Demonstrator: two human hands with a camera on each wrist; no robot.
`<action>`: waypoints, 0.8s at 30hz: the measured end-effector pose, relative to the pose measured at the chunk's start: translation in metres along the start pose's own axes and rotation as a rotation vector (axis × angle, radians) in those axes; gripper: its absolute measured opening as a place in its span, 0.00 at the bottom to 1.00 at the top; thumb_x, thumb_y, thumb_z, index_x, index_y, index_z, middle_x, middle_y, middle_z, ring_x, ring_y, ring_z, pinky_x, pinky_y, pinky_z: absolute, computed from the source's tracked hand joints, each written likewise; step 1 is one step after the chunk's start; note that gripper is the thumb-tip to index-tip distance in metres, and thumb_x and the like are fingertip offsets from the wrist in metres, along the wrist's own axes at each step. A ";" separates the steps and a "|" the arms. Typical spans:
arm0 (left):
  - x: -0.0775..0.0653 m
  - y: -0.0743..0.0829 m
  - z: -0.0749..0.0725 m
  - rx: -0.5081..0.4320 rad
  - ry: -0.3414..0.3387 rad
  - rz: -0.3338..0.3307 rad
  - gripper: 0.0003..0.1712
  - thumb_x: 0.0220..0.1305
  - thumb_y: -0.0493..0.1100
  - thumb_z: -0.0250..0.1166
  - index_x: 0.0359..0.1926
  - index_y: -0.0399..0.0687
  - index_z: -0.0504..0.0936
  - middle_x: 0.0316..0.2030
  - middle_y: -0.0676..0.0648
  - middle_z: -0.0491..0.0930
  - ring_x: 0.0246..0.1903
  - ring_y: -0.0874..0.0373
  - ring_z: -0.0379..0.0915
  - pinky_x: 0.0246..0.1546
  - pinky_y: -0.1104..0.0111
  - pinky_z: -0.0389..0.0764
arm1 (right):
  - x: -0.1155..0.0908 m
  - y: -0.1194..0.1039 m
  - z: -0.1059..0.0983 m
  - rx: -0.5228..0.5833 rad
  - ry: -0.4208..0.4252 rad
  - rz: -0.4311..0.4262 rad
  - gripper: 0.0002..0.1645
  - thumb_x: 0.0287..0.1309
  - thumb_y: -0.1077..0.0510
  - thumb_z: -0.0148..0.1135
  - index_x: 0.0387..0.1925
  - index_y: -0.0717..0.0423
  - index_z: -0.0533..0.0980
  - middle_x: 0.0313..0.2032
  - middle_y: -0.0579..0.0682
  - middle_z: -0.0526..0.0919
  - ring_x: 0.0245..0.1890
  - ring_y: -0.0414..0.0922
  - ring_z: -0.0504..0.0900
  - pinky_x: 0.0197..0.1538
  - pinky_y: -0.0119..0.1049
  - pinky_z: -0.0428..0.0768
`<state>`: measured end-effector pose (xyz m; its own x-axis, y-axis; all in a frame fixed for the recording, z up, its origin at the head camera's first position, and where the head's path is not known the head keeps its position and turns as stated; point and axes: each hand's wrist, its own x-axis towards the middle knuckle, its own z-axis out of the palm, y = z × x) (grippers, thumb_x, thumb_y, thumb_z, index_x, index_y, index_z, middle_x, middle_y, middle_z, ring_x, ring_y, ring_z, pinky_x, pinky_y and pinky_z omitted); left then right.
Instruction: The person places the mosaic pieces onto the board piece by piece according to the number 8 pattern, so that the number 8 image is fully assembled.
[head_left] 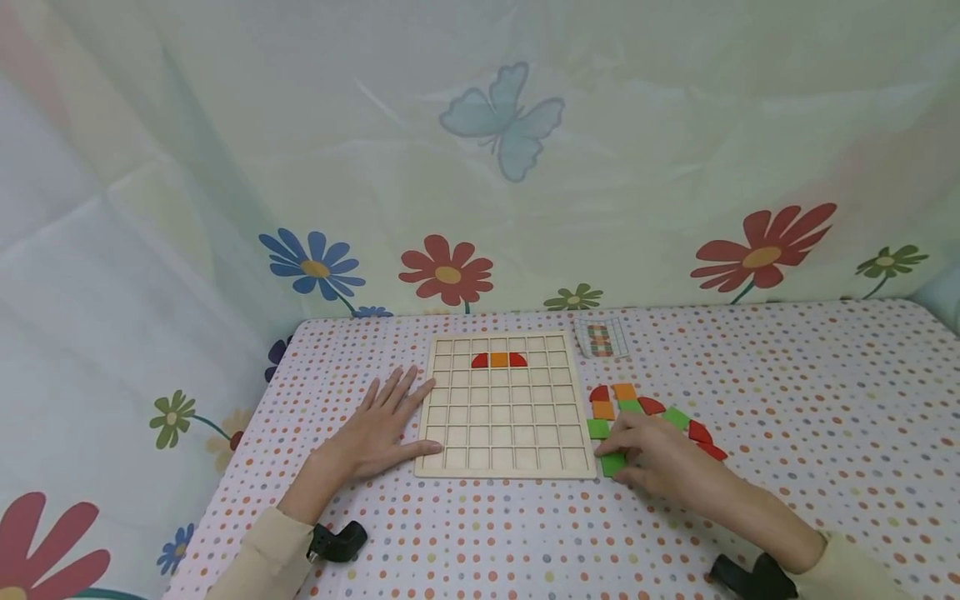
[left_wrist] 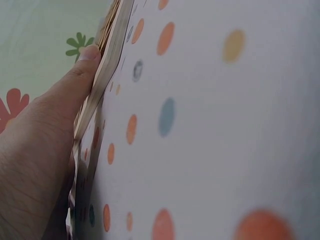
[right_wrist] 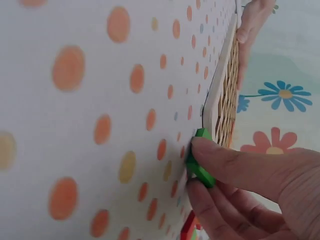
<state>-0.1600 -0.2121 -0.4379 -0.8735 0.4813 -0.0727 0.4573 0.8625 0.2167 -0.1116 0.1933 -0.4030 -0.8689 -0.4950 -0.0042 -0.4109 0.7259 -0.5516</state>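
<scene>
A wooden grid board (head_left: 480, 460) lies flat, with a red quarter-round tile (head_left: 480, 361), an orange square tile (head_left: 498, 360) and another red quarter-round tile (head_left: 517, 360) side by side in an upper row. My left hand (head_left: 378, 429) rests spread at the board's left side, its thumb and little finger over the edge. Right of the board, my right hand (head_left: 660, 458) pinches a green square tile (head_left: 612, 464) near the lower right corner. In the right wrist view the thumb presses that green tile (right_wrist: 203, 172), with the fingertips at its other side.
Loose tiles lie around my right hand: an orange square (head_left: 624, 391), a red quarter-round (head_left: 599, 394), a green square (head_left: 597, 429) and several others. A small pattern card (head_left: 602, 338) sits beyond the board's upper right corner. The dotted tablecloth (head_left: 825, 400) meets a flowered curtain (head_left: 637, 208) behind.
</scene>
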 end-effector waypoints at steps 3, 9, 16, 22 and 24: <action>0.000 -0.001 0.001 0.002 -0.001 -0.004 0.56 0.68 0.75 0.57 0.84 0.53 0.52 0.84 0.41 0.43 0.82 0.40 0.33 0.80 0.41 0.39 | -0.003 0.001 0.001 0.046 0.030 -0.001 0.20 0.41 0.68 0.85 0.40 0.54 0.91 0.35 0.38 0.80 0.34 0.36 0.78 0.34 0.27 0.82; 0.001 -0.003 0.002 -0.001 -0.008 -0.003 0.56 0.68 0.75 0.56 0.85 0.53 0.51 0.84 0.41 0.42 0.83 0.40 0.32 0.80 0.42 0.38 | -0.011 0.008 0.000 0.137 0.048 -0.031 0.19 0.42 0.68 0.84 0.40 0.53 0.91 0.34 0.39 0.84 0.31 0.33 0.76 0.33 0.29 0.83; 0.000 -0.003 0.002 0.003 -0.007 0.003 0.55 0.68 0.75 0.56 0.85 0.53 0.51 0.84 0.41 0.42 0.83 0.40 0.32 0.80 0.42 0.38 | -0.009 0.008 -0.005 0.196 0.089 -0.039 0.20 0.43 0.68 0.83 0.41 0.55 0.90 0.37 0.42 0.86 0.32 0.33 0.81 0.36 0.30 0.86; 0.000 -0.002 0.000 -0.003 -0.007 0.006 0.56 0.69 0.75 0.56 0.85 0.52 0.50 0.84 0.40 0.41 0.82 0.40 0.32 0.80 0.41 0.37 | 0.016 -0.006 -0.012 0.194 0.150 -0.097 0.18 0.46 0.69 0.82 0.41 0.56 0.90 0.37 0.42 0.87 0.35 0.36 0.85 0.39 0.30 0.87; 0.000 -0.002 0.000 -0.004 -0.012 0.006 0.56 0.69 0.75 0.56 0.85 0.53 0.49 0.84 0.40 0.40 0.83 0.40 0.31 0.80 0.42 0.37 | 0.028 -0.010 -0.013 0.190 0.161 -0.120 0.17 0.47 0.69 0.82 0.42 0.57 0.90 0.36 0.42 0.87 0.34 0.36 0.83 0.38 0.30 0.86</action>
<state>-0.1613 -0.2139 -0.4382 -0.8687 0.4883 -0.0833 0.4618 0.8591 0.2209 -0.1351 0.1780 -0.3869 -0.8559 -0.4788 0.1955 -0.4681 0.5565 -0.6865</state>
